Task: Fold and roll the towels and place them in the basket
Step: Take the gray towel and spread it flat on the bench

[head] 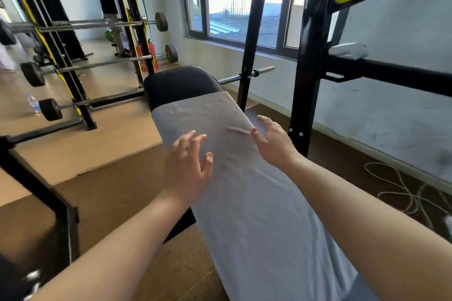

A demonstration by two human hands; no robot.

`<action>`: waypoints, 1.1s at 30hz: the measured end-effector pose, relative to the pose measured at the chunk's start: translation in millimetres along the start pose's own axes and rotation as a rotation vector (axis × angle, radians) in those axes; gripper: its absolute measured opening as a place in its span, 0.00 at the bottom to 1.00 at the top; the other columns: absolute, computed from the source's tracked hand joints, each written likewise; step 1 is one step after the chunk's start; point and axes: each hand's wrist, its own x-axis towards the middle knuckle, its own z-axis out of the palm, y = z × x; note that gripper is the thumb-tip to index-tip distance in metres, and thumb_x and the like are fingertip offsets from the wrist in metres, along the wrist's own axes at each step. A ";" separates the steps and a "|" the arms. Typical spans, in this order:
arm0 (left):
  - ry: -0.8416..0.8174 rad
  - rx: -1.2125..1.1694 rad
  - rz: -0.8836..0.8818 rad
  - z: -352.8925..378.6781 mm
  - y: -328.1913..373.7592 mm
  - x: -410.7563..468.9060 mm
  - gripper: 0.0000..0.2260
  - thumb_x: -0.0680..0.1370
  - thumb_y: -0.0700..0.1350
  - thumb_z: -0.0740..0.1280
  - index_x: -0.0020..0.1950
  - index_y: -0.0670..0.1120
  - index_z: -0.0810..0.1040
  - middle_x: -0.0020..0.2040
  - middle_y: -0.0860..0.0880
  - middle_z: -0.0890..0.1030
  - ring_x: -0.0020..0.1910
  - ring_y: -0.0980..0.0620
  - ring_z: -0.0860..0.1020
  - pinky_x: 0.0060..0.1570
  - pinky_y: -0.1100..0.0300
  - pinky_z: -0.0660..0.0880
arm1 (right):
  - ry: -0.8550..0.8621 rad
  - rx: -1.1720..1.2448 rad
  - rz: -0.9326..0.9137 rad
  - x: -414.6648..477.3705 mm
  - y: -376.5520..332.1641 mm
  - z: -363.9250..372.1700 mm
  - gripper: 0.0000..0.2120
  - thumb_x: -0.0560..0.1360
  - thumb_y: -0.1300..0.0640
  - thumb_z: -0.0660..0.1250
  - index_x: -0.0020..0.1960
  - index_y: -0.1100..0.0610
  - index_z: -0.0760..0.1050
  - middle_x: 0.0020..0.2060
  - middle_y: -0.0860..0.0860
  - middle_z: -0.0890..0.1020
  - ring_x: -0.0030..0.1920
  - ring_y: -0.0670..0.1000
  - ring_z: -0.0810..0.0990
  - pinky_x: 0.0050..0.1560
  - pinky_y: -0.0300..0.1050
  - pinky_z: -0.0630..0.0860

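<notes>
A long grey towel (247, 193) lies flat along a black padded gym bench (179, 85), covering all but the far end of the pad. My left hand (188, 164) hovers over the towel's left edge with fingers spread and holds nothing. My right hand (274, 140) is at the towel's right edge, fingers apart, thumb over the cloth; it may be touching the edge. A small crease sits between the two hands. A rolled white towel (348, 50) rests on the black rack bar at the right. No basket is in view.
A black bench rack upright (305, 95) stands close on the right, its barbell end (263, 70) behind the bench. A rack of barbells (80, 66) fills the left. A water bottle (34, 104) stands on the floor, a rope (403, 190) lies coiled at right.
</notes>
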 end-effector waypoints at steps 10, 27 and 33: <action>-0.199 -0.005 0.100 16.1 57.4 -75.3 0.21 0.81 0.53 0.62 0.74 0.49 0.73 0.74 0.47 0.71 0.75 0.45 0.66 0.74 0.44 0.65 | -0.042 0.020 0.162 -120.3 48.2 -40.1 0.27 0.83 0.52 0.64 0.80 0.56 0.64 0.76 0.55 0.69 0.77 0.55 0.66 0.75 0.47 0.61; -0.585 0.219 0.580 42.3 105.0 -220.4 0.08 0.79 0.54 0.67 0.54 0.54 0.81 0.71 0.49 0.74 0.74 0.46 0.68 0.78 0.43 0.53 | -0.230 -0.193 0.495 -246.5 126.5 -72.5 0.25 0.80 0.55 0.62 0.77 0.52 0.66 0.71 0.58 0.72 0.60 0.59 0.78 0.54 0.47 0.73; -0.707 0.430 0.546 42.7 100.5 -246.1 0.22 0.76 0.63 0.69 0.65 0.53 0.75 0.78 0.47 0.62 0.77 0.43 0.59 0.72 0.45 0.59 | -0.398 -0.288 0.537 -259.9 141.1 -65.8 0.24 0.82 0.55 0.59 0.77 0.53 0.67 0.73 0.55 0.73 0.68 0.57 0.75 0.61 0.46 0.74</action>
